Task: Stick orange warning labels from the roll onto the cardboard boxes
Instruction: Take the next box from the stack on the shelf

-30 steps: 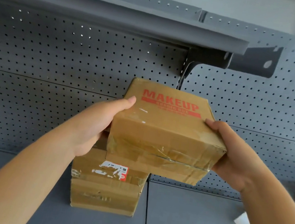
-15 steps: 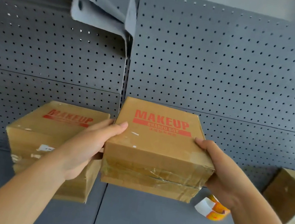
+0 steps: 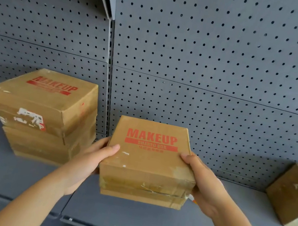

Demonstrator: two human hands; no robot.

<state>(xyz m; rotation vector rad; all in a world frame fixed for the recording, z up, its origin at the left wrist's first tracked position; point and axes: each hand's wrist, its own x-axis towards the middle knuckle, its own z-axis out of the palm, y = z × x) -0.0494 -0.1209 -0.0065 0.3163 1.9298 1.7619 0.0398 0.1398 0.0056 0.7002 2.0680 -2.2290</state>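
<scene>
Above the grey shelf [image 3: 145, 222], left hand [image 3: 87, 163] and right hand [image 3: 205, 183] grip the MAKEUP box [image 3: 147, 164], fingers curled around its sides.

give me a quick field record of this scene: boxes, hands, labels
held: cardboard box, MAKEUP print on top, between both hands
left hand: grips its left side, thumb on top
right hand: grips its right side, thumb on top
others: stack at left, single box at far right
surface: grey shelf
orange label: none visible on the held box
</scene>
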